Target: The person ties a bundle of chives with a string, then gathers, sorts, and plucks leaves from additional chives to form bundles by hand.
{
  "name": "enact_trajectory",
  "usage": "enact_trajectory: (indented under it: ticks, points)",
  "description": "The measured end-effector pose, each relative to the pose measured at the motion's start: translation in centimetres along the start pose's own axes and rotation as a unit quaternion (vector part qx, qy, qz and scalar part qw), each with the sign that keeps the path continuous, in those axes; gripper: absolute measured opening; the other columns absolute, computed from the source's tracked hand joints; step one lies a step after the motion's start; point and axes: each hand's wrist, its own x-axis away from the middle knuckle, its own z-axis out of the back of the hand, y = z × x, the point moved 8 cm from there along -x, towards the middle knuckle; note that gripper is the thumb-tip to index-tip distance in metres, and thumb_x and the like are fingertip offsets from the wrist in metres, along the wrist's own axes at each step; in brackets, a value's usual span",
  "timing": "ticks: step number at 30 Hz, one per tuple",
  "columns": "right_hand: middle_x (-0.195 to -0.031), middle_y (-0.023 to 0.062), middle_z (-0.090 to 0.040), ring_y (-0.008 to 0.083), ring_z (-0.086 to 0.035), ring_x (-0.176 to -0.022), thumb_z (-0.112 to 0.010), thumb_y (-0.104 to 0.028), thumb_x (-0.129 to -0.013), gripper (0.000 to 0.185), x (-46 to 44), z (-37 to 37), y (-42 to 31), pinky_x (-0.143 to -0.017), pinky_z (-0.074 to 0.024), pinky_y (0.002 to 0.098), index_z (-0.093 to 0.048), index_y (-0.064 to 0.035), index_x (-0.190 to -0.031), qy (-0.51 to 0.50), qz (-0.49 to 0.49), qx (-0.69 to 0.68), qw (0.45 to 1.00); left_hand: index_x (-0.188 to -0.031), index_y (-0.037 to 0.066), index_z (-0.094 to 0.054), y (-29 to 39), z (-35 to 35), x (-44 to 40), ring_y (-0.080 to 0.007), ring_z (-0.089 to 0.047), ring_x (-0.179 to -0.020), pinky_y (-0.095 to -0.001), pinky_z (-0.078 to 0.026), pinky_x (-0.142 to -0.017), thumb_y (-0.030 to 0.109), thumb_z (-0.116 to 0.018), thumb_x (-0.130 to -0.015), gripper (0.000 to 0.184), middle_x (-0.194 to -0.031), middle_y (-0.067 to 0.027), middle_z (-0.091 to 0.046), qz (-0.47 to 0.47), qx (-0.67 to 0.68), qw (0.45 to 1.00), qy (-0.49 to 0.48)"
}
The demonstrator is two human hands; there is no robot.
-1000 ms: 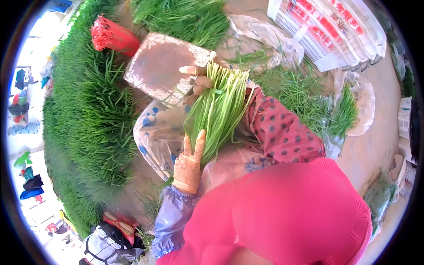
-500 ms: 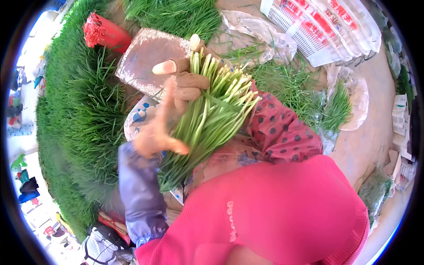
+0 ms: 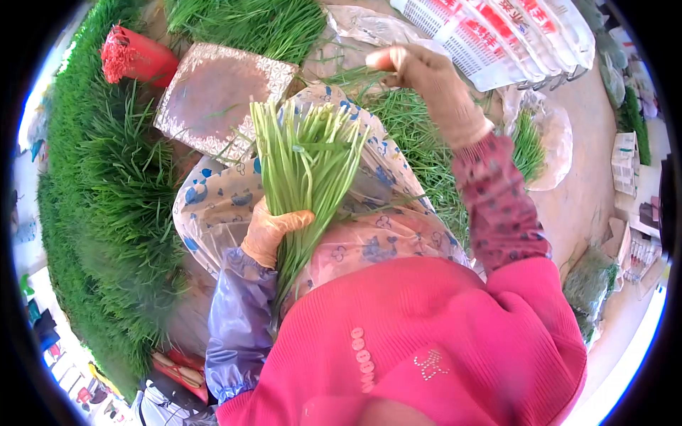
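Observation:
A bunch of long green stalks with pale cut ends, like garlic chives [image 3: 305, 153], stands over my lap, pale ends pointing away from me. My left hand [image 3: 273, 231], in a thin orange-tan glove, is closed round its lower part with the thumb across the front. My right hand [image 3: 426, 78], in a brown glove with a bare fingertip, is raised to the right, apart from the bunch. Its fingers are curled together; whether anything small is between them I cannot make out. A patterned plastic apron [image 3: 376, 231] covers my lap under the bunch.
A worn square board [image 3: 220, 99] lies ahead, beside a red roll of ties [image 3: 138, 55]. Piled greens [image 3: 128, 234] line the left; more greens [image 3: 249, 25] lie at the back. Printed white bags [image 3: 497, 35] and an opened plastic bag [image 3: 558, 153] are on the right.
My right hand has let go of the chives and moved off to the right. My left hand, open beside them before, now grips their lower part. The bunch stands more upright.

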Motion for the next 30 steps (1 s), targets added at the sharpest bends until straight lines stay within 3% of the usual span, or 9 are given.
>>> enact_trajectory:
  ticks: [4,8,11,14,17,18,19,24,30]
  points:
    - [-0.118,0.0124,-0.063,0.0276,-0.057,-0.115,-0.064,-0.021,-0.088,0.021,6.5,-5.2,-4.8,-0.095,-0.0462,0.0376,-0.068,-0.0070,-0.104,-0.012,0.269,0.400,0.876,-0.116,0.002,-0.060,-0.3,0.4,0.0,-0.0152,-0.062,-0.092,-0.0294,-0.050,-0.083,-0.001,-0.077,-0.071,0.049,-0.104,-0.0048,-0.067,-0.008,0.008,0.999,0.050]
    - [-0.113,0.0155,-0.065,0.0298,-0.057,-0.115,-0.068,-0.016,-0.083,0.019,7.1,-8.0,-2.2,-0.095,-0.0457,0.0348,-0.067,-0.0050,-0.098,0.033,0.306,0.430,0.849,-0.116,0.002,-0.060,0.6,-0.2,0.8,-0.0141,-0.062,-0.090,-0.0291,-0.050,-0.083,-0.004,-0.076,-0.071,0.048,-0.104,-0.0044,-0.067,-0.043,-0.021,0.994,0.094]
    - [-0.117,0.0148,-0.063,0.0288,-0.059,-0.112,-0.060,-0.018,-0.090,0.024,5.5,-6.5,2.7,-0.094,-0.0463,0.0385,-0.063,-0.0037,-0.108,0.018,0.104,0.040,0.994,-0.115,0.002,-0.061,0.5,-0.1,1.5,-0.0135,-0.062,-0.090,-0.0288,-0.050,-0.083,-0.002,-0.077,-0.071,0.048,-0.104,-0.0037,-0.067,-0.052,-0.011,0.992,0.115]
    - [-0.103,0.0157,-0.068,0.0277,-0.063,-0.105,-0.055,-0.011,-0.090,0.021,3.5,-2.5,6.2,-0.090,-0.0499,0.0380,-0.062,0.0028,-0.103,0.057,-0.082,-0.358,0.928,-0.114,0.002,-0.061,0.3,0.0,1.5,-0.0132,-0.062,-0.090,-0.0287,-0.050,-0.082,-0.001,-0.077,-0.071,0.046,-0.103,-0.0036,-0.067,-0.078,0.000,0.990,0.118]
    - [-0.101,0.0176,-0.067,0.0247,-0.066,-0.094,-0.054,-0.018,-0.093,0.030,3.0,4.3,6.7,-0.083,-0.0523,0.0358,-0.060,0.0066,-0.109,0.178,-0.042,-0.306,0.934,-0.112,0.001,-0.062,0.4,0.1,1.6,-0.0130,-0.062,-0.089,-0.0284,-0.050,-0.081,-0.001,-0.077,-0.070,0.044,-0.101,-0.0041,-0.068,-0.101,-0.009,0.987,0.127]
    - [-0.096,0.0165,-0.067,0.0219,-0.067,-0.088,-0.056,-0.021,-0.092,0.031,3.4,6.9,5.0,-0.077,-0.0528,0.0345,-0.061,0.0041,-0.110,0.227,-0.021,0.131,0.965,-0.111,0.001,-0.062,0.6,0.3,1.6,-0.0131,-0.063,-0.088,-0.0283,-0.051,-0.080,-0.001,-0.077,-0.070,0.044,-0.100,-0.0046,-0.068,-0.108,-0.032,0.984,0.136]
    - [-0.091,0.0154,-0.068,0.0191,-0.067,-0.082,-0.058,-0.024,-0.092,0.032,3.3,7.0,3.0,-0.072,-0.0534,0.0333,-0.062,0.0016,-0.111,0.233,0.006,0.542,0.807,-0.111,0.001,-0.062,0.7,0.2,1.5,-0.0131,-0.063,-0.088,-0.0283,-0.051,-0.080,-0.001,-0.077,-0.070,0.044,-0.100,-0.0046,-0.068,-0.110,-0.029,0.984,0.137]
    - [-0.075,0.0117,-0.066,0.0258,-0.065,-0.066,-0.062,-0.034,-0.089,0.031,6.9,-4.3,-1.6,-0.064,-0.0518,0.0368,-0.066,-0.0070,-0.104,-0.034,-0.005,0.212,0.977,-0.111,0.001,-0.062,0.7,0.3,1.4,-0.0146,-0.064,-0.086,-0.0289,-0.051,-0.080,-0.001,-0.077,-0.069,0.045,-0.099,-0.0061,-0.069,-0.132,-0.087,0.971,0.182]
    - [-0.072,0.0111,-0.064,0.0274,-0.063,-0.065,-0.061,-0.031,-0.087,0.021,5.9,-10.8,-1.7,-0.060,-0.0493,0.0394,-0.067,-0.0110,-0.090,-0.068,0.164,0.430,0.885,-0.114,0.001,-0.061,0.9,0.4,2.2,-0.0150,-0.062,-0.093,-0.0297,-0.049,-0.084,0.009,-0.078,-0.075,0.043,-0.104,-0.0058,-0.067,-0.112,-0.053,0.976,0.180]
